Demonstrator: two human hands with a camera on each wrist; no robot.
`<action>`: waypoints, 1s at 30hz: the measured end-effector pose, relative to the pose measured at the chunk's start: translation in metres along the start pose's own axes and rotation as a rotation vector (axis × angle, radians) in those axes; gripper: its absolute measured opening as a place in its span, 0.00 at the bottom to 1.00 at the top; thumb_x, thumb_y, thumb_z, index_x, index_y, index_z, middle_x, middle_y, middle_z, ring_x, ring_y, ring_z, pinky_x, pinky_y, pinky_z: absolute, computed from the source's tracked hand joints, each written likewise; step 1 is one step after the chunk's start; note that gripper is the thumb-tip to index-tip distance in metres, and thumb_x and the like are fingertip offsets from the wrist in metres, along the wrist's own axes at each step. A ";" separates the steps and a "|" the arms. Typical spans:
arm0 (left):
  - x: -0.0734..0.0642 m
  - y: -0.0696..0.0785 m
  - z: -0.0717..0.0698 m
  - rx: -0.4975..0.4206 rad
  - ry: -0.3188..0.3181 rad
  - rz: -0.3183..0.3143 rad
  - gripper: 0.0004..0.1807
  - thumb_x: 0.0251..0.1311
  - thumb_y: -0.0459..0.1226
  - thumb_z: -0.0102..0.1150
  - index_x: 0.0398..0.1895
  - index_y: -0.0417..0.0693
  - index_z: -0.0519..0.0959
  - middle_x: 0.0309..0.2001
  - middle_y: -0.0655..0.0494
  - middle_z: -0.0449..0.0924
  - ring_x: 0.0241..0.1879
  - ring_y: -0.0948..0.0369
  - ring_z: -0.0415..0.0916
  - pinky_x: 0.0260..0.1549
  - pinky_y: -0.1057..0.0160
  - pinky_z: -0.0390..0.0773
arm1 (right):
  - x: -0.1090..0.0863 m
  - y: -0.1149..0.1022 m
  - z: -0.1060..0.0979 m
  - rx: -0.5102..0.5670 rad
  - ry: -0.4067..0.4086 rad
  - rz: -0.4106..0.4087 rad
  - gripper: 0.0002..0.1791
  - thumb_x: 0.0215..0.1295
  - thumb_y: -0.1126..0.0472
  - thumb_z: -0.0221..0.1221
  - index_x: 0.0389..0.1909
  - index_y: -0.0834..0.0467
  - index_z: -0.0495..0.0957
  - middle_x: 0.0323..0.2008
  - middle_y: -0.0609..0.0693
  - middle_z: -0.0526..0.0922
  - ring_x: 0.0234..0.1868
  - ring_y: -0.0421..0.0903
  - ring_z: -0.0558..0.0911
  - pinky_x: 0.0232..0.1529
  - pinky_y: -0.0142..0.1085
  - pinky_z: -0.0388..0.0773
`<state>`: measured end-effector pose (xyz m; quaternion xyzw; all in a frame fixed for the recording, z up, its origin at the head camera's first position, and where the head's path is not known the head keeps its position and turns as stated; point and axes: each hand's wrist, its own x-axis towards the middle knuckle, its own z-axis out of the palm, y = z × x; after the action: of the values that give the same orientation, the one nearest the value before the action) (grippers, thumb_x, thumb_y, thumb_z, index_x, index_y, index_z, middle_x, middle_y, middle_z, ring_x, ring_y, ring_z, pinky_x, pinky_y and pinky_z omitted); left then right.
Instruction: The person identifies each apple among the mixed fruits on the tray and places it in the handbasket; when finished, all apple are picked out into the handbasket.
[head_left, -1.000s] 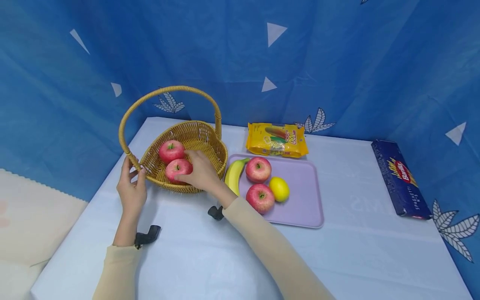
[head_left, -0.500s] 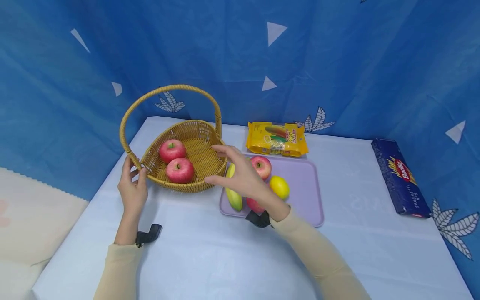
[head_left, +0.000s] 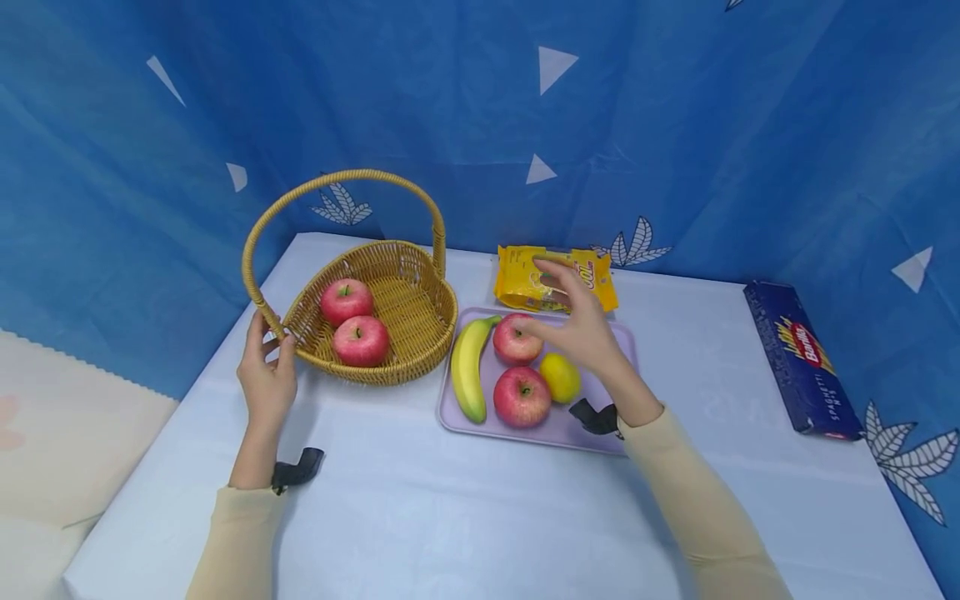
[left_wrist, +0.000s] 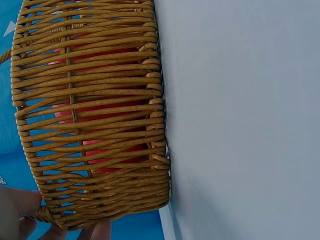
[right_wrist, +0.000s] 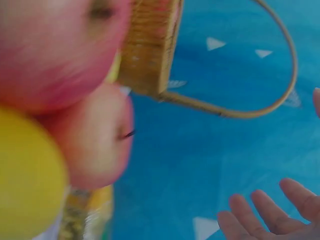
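On the left of the table stands a wicker basket (head_left: 416, 321) with two red apples (head_left: 361, 341) inside. My left hand (head_left: 267, 379) grips it where the handle meets the rim; in the left wrist view its fingers (left_wrist: 22, 200) curl round that handle base. Over the lavender tray (head_left: 551, 431) hovers my right hand (head_left: 588, 333), fingers spread and holding nothing. A banana (head_left: 468, 371), a back apple (head_left: 516, 343), a front apple (head_left: 522, 397) and a lemon (head_left: 559, 377) lie on the tray. The right wrist view shows the lemon (right_wrist: 30, 175) large and blurred, beside apples.
Behind the tray lies a yellow packet (head_left: 517, 279), partly covered by my right hand. A blue spaghetti box (head_left: 802, 358) rests near the table's right edge. A blue curtain (head_left: 480, 125) hangs behind the white table (head_left: 420, 508).
My right hand has let go of the front apple in the basket, left the basket and moved right to above the tray. The left hand keeps its hold on the basket.
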<state>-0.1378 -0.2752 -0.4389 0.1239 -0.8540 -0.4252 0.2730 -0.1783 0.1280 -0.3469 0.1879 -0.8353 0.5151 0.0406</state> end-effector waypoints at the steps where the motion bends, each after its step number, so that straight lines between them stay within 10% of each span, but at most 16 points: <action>1: 0.000 0.000 0.000 0.001 0.000 -0.001 0.30 0.73 0.36 0.48 0.76 0.57 0.58 0.67 0.46 0.69 0.59 0.46 0.74 0.49 0.55 0.79 | 0.000 0.004 -0.001 -0.005 0.006 0.016 0.43 0.55 0.60 0.71 0.70 0.56 0.63 0.70 0.53 0.64 0.68 0.55 0.68 0.68 0.52 0.65; 14: 0.000 -0.003 0.000 -0.002 0.001 0.001 0.30 0.72 0.36 0.49 0.76 0.58 0.58 0.66 0.45 0.70 0.59 0.46 0.75 0.48 0.65 0.79 | 0.002 0.051 0.005 -0.006 -0.045 0.204 0.45 0.57 0.58 0.69 0.73 0.54 0.58 0.72 0.57 0.60 0.68 0.61 0.65 0.70 0.55 0.61; 30: -0.001 -0.001 0.000 -0.002 -0.001 -0.010 0.31 0.72 0.36 0.49 0.76 0.56 0.56 0.66 0.44 0.70 0.59 0.45 0.74 0.51 0.47 0.78 | 0.004 0.066 0.012 -0.109 -0.109 0.322 0.52 0.55 0.48 0.71 0.76 0.49 0.52 0.74 0.55 0.58 0.70 0.58 0.64 0.68 0.55 0.64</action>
<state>-0.1372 -0.2755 -0.4397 0.1279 -0.8531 -0.4275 0.2704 -0.2038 0.1431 -0.4072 0.0768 -0.8822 0.4580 -0.0776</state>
